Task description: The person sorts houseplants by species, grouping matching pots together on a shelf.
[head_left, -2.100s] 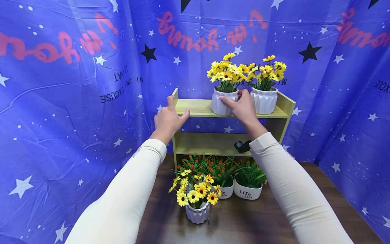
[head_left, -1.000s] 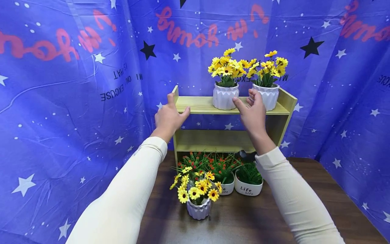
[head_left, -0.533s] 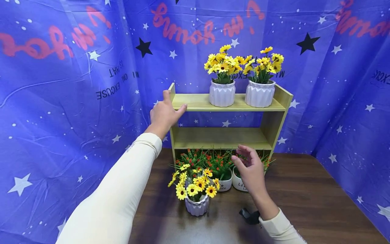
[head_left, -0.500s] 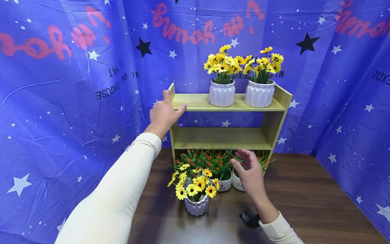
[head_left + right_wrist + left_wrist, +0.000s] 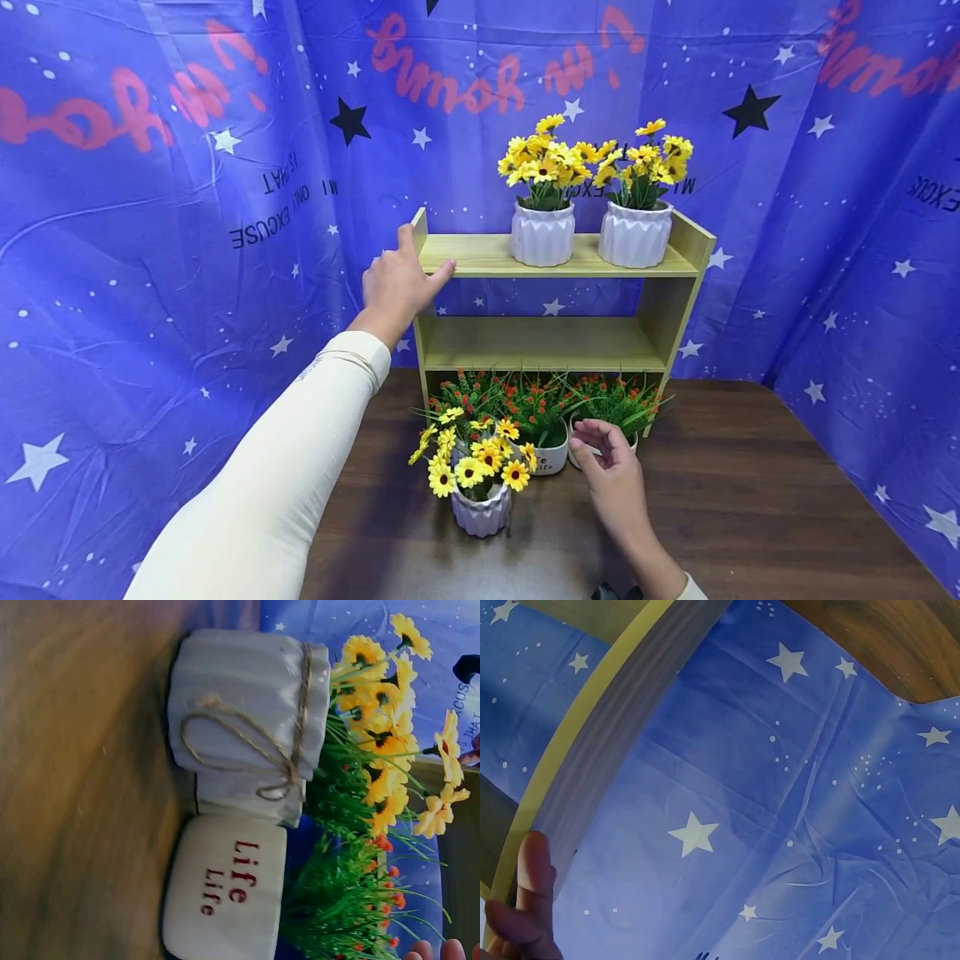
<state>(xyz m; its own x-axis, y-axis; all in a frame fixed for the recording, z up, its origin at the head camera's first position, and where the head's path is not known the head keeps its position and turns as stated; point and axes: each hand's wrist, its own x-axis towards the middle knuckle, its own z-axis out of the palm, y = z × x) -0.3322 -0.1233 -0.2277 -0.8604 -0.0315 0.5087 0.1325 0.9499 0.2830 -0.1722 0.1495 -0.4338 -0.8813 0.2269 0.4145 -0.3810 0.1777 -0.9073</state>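
Observation:
My left hand [image 5: 397, 283] holds the upper left corner of a small wooden shelf [image 5: 547, 340]; in the left wrist view its fingers [image 5: 534, 866] lie against the side panel [image 5: 611, 727]. My right hand [image 5: 617, 487], fingers loosely bent and holding nothing, hovers before the rightmost red-flowered pot. A white ribbed pot of yellow daisies [image 5: 481, 512] stands on the table to its left; the right wrist view shows twine tied round this pot [image 5: 240, 690]. Two more daisy pots, one in the middle [image 5: 542, 237] and one at right [image 5: 636, 236], stand on the top board.
Under the shelf stand white oval pots [image 5: 225, 900] lettered "Life", with red-flowered green plants [image 5: 534, 408]. A brown wooden table [image 5: 735, 500] carries everything. Blue star-printed cloth [image 5: 187, 333] hangs behind and at both sides.
My right hand has let go of the middle daisy pot on the top board and come down toward the table. My left hand has stayed at the shelf corner.

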